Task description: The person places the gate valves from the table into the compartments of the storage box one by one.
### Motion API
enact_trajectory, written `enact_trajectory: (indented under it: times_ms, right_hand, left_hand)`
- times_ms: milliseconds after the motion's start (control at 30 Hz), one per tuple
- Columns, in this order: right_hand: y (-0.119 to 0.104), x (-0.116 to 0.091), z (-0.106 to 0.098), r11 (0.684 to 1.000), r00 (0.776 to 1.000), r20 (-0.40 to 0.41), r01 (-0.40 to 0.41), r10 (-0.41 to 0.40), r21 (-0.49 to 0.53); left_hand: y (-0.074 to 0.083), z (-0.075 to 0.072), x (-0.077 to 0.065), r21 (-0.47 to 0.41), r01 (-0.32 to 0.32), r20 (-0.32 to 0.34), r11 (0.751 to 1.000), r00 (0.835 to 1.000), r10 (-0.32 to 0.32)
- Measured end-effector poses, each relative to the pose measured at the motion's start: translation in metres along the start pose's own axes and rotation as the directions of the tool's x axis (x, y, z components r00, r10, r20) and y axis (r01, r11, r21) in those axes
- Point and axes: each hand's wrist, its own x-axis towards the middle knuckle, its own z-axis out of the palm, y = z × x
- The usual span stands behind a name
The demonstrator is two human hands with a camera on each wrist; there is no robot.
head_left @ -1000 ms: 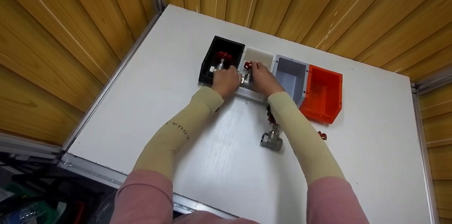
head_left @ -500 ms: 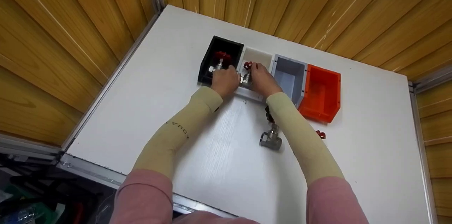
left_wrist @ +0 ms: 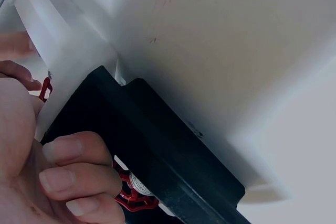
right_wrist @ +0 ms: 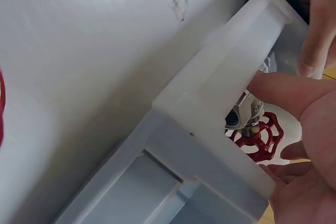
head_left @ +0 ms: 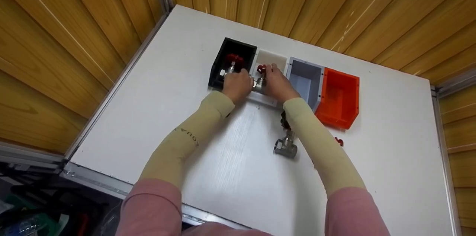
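Note:
My left hand [head_left: 238, 85] straddles the wall between the black bin [head_left: 218, 65] and the white bin [head_left: 272, 58]. In the left wrist view its fingers [left_wrist: 79, 177] curl over the black bin's side. A metal valve with a red handwheel [head_left: 233, 64] lies in that bin. Inside the white bin my right hand [head_left: 279, 84] holds another metal valve [right_wrist: 247, 114], its thumb against the body and its fingers curled near the red handwheel [right_wrist: 262, 140]. The fingers partly hide this valve.
Right of the white bin stand a grey bin [head_left: 305, 81] and an orange bin [head_left: 339, 98]. A third valve [head_left: 285, 147] lies on the white table, partly under my right forearm. A red handle [head_left: 338, 141] shows beyond that arm. Wooden panels enclose the table.
My right fingers have shifted slightly around the valve in the white bin, and the right forearm has moved a little to the right. The left hand has stayed in place.

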Motion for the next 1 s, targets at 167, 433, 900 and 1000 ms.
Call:
enact_trajectory:
  times_ms: [167, 433, 900, 1000]
  right_hand:
    - [0.000, -0.002, -0.003, 0.998, 1.000, 0.018, -0.016, 0.015, 0.057]
    - [0.003, -0.009, -0.005, 0.993, 0.999, 0.032, -0.039, 0.036, 0.111]
    - [-0.003, -0.027, -0.017, 0.985, 0.999, 0.023, -0.051, 0.048, 0.166]
    - [-0.002, -0.032, -0.019, 0.985, 0.999, 0.012, -0.051, 0.050, 0.163]
  left_hand:
    - [-0.001, -0.002, 0.001, -0.024, -0.004, -0.009, 1.000, 1.000, 0.004]
    - [-0.003, -0.005, 0.004, -0.019, 0.005, 0.117, 1.000, 0.993, -0.003]
    - [-0.009, -0.024, 0.005, -0.024, -0.032, 0.063, 0.999, 0.997, 0.033]
    - [-0.010, -0.027, 0.005, 0.005, -0.038, 0.030, 0.999, 0.999, 0.037]
